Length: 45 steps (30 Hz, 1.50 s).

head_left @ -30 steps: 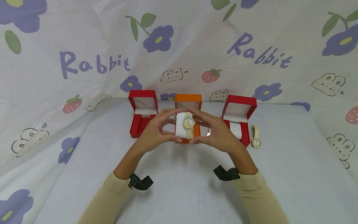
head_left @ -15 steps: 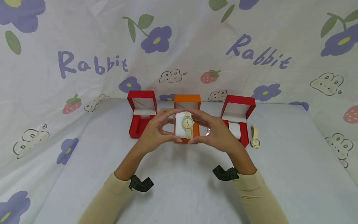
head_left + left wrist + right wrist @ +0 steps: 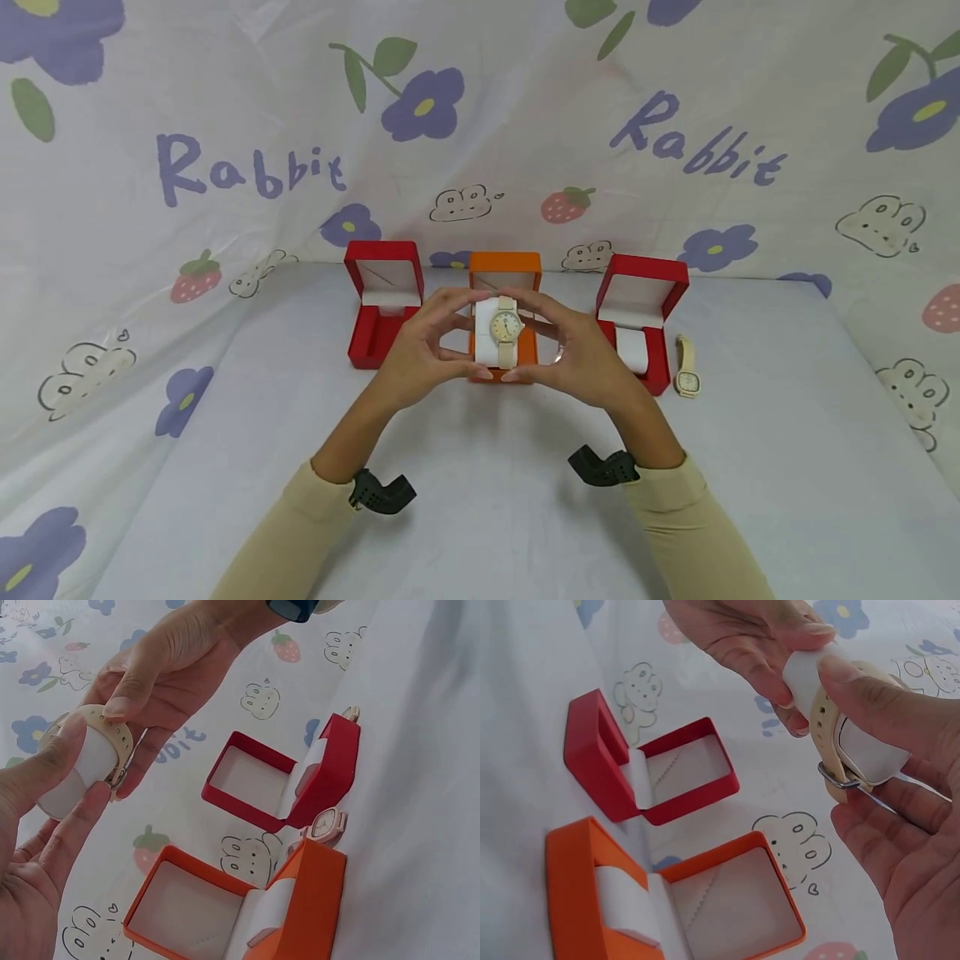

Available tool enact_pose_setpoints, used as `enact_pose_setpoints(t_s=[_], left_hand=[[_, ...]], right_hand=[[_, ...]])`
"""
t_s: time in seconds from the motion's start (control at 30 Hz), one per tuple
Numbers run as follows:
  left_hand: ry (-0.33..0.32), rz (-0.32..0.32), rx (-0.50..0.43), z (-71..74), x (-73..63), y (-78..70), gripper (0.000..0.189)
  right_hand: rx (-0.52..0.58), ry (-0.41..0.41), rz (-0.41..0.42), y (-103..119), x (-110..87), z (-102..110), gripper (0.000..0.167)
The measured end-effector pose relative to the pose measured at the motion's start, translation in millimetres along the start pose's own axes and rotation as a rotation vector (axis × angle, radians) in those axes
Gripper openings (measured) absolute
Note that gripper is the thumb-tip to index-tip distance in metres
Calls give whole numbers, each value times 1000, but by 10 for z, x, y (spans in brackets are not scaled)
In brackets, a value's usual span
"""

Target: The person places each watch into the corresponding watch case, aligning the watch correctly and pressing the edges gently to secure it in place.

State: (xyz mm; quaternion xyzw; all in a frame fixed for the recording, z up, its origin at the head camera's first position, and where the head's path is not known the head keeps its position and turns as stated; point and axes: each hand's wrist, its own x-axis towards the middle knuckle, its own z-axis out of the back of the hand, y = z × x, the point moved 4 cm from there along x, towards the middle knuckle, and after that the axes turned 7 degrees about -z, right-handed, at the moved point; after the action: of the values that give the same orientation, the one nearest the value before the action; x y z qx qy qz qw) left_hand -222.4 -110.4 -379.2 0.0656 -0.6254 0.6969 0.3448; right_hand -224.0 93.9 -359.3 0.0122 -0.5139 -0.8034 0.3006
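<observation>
At twelve o'clock from the person, above the table (image 3: 465,533), a white cushion (image 3: 486,337) was held up, with a round watch (image 3: 506,327) strapped around its right-hand end, dial facing the person. From nine o'clock, the left hand (image 3: 423,343) pinched the cushion's bare end between thumb and curled fingers. From three o'clock, the right hand (image 3: 585,354) pinched the watch strap and cushion together; the wrist views showed the buckle (image 3: 838,776) beneath its thumb.

Farther out at twelve stood an orange box (image 3: 505,263), lid raised, a white pad (image 3: 626,904) inside. At eleven stood the left red box (image 3: 362,337), lid also raised. At one o'clock the right red box (image 3: 658,360) held another pad (image 3: 632,350). A square watch (image 3: 687,382) lay just beside that box, between one and two o'clock. Between the orange and right red boxes lay a pink watch (image 3: 326,825), mostly hidden from the head view by the right hand.
</observation>
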Motion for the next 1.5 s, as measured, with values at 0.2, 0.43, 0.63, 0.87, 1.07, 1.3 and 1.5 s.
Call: enact_pose_setpoints(t_s=[0.2,0.43,0.63,0.87,1.07,1.3,1.5], left_hand=[[3,-8,9,-9,29,0,78],[6,-5,14,12,60,-11,79],[-4,8,1,38,73,-36,80],[-1,21,-15,37,70,-27,79],[-3,25,-20,32,44,-20,81],[-19,34,-8,39,9,2,81],[-30,41,14,45,-7,8,81]], right_hand=[[2,-28,28,13,2,-3,89],[-21,-64,46,40,14,21,89],[-14,-74,76,63,-22,124,90],[5,-63,107,67,-25,118,84],[7,-64,128,79,-26,98,82],[10,-67,131,53,-24,61,81],[4,-65,122,24,-13,42,81]])
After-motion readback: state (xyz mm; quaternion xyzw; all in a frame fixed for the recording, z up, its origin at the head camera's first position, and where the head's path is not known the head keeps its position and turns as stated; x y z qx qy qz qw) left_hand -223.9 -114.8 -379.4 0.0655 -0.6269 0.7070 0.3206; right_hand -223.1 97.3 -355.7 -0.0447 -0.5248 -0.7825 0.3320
